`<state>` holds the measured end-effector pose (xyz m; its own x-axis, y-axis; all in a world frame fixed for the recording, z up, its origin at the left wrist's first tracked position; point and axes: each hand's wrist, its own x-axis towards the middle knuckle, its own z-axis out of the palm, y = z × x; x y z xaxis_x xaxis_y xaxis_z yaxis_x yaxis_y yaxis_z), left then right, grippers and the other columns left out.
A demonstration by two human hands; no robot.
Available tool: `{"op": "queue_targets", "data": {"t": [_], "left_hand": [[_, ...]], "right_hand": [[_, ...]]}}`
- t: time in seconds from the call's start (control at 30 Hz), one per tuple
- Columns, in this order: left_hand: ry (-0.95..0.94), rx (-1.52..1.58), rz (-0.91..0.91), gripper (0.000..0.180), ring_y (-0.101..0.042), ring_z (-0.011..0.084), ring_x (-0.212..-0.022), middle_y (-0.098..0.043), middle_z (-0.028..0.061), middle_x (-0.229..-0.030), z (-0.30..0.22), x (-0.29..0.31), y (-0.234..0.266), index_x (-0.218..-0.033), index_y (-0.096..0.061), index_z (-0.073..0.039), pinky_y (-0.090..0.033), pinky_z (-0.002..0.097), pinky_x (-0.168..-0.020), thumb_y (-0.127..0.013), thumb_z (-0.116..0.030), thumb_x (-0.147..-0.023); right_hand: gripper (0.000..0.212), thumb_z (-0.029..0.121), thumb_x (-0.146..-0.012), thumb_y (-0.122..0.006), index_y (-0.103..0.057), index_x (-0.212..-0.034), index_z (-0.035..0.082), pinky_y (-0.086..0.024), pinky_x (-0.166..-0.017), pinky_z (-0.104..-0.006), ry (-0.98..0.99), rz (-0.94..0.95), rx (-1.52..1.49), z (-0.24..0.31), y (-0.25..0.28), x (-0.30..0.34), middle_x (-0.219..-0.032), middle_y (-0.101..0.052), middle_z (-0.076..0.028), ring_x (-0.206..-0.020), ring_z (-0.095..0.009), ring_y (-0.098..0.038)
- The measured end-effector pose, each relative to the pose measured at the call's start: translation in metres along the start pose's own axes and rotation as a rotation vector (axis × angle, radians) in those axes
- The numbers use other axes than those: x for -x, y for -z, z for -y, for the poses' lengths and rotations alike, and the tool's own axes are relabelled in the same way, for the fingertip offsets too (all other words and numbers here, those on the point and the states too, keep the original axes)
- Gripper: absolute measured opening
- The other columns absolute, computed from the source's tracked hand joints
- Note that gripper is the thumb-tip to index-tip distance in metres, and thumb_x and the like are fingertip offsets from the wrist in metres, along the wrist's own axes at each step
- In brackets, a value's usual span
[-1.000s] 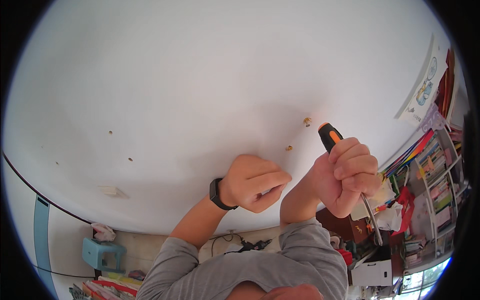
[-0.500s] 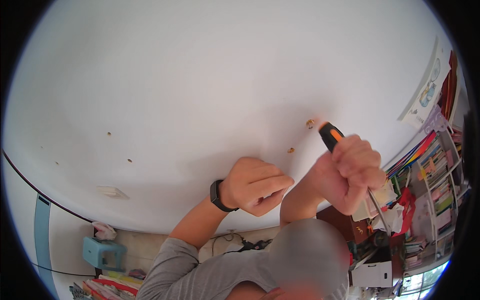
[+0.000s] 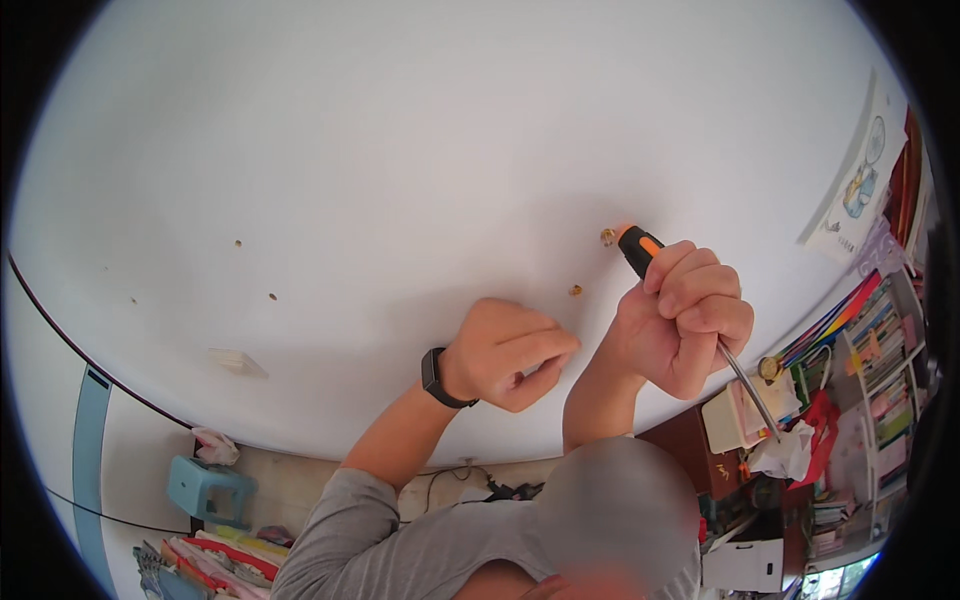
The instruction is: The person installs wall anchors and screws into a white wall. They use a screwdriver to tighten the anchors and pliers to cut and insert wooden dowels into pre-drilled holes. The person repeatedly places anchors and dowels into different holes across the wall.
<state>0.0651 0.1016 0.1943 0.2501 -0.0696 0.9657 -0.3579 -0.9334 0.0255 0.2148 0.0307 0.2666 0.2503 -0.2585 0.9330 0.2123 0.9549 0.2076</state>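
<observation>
My right hand is wrapped round a screwdriver with a black and orange handle. Its metal shaft points down and away from the wall, while the handle's butt is close beside a small brass-coloured fitting on the white wall; whether they touch I cannot tell. Lower down, a second small brass-coloured piece sits in the wall. My left hand, with a black band on its wrist, is closed with thumb and fingertips together near the wall. Anything in that pinch is hidden from view.
Several small holes mark the wall at left, above a white wall plate. A blue stool stands below left, near piled fabrics. At right are a full bookshelf, a cluttered desk and a hanging picture.
My right hand has brought the screwdriver's handle butt nearer to the upper brass-coloured fitting. My left hand keeps its pinch. The whole view has shifted slightly.
</observation>
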Motion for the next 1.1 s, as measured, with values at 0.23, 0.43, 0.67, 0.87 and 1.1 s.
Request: {"op": "queue_targets", "data": {"t": [0.23,0.43,0.67,0.87,1.1], "left_hand": [[0.201,-0.098,-0.17,0.021,-0.057,0.0163,-0.051,-0.067,0.0048,-0.074,-0.026,-0.03,-0.014,-0.094,-0.07,-0.004,-0.042,0.0264,-0.047,-0.076,0.008,-0.077],[0.241,-0.405,-0.331,0.02,-0.06,0.0143,-0.053,-0.069,0.0061,-0.08,-0.027,-0.066,-0.027,-0.096,-0.07,-0.003,-0.046,0.0249,-0.048,-0.081,0.006,-0.081],[0.186,-0.684,-0.058,0.012,-0.064,0.0162,-0.056,-0.068,0.0061,-0.078,-0.027,-0.081,-0.019,-0.092,-0.067,-0.004,-0.043,0.028,-0.047,-0.077,0.001,-0.09],[0.25,-0.967,0.197,0.011,-0.057,0.0227,-0.056,-0.065,0.0051,-0.076,-0.042,-0.097,-0.015,-0.088,-0.063,-0.004,-0.042,0.0315,-0.049,-0.072,-0.004,-0.094],[0.188,-0.941,0.106,0.012,-0.055,0.0202,-0.054,-0.063,0.0053,-0.074,-0.043,-0.095,-0.025,-0.087,-0.062,-0.005,-0.04,0.0311,-0.048,-0.072,-0.002,-0.094]], "right_hand": [[0.011,-0.004,-0.077,-0.047,-0.051,-0.078,0.006,-0.038,-0.051,-0.0332,0.027,-0.081,0.129,0.046,0.016,-0.003,-0.068,-0.053,-0.009,-0.054,-0.017,-0.039],[0.013,-0.004,-0.076,-0.044,-0.051,-0.075,0.007,-0.036,-0.052,-0.0317,-0.073,-0.049,0.148,0.066,0.035,0.006,-0.066,-0.051,-0.009,-0.055,-0.015,-0.037],[0.012,-0.003,-0.077,-0.045,-0.053,-0.077,0.006,-0.038,-0.054,-0.0315,-0.073,-0.015,0.027,0.089,0.069,0.003,-0.067,-0.052,-0.008,-0.056,-0.015,-0.04],[0.012,-0.004,-0.079,-0.046,-0.053,-0.078,0.006,-0.038,-0.054,-0.0311,-0.154,-0.009,-0.071,0.097,0.095,0.002,-0.068,-0.052,-0.008,-0.057,-0.015,-0.04],[0.015,-0.006,-0.08,-0.044,-0.054,-0.078,0.005,-0.038,-0.054,-0.0305,-0.236,-0.079,-0.192,0.108,0.116,0.008,-0.068,-0.053,-0.008,-0.056,-0.016,-0.04]]}}
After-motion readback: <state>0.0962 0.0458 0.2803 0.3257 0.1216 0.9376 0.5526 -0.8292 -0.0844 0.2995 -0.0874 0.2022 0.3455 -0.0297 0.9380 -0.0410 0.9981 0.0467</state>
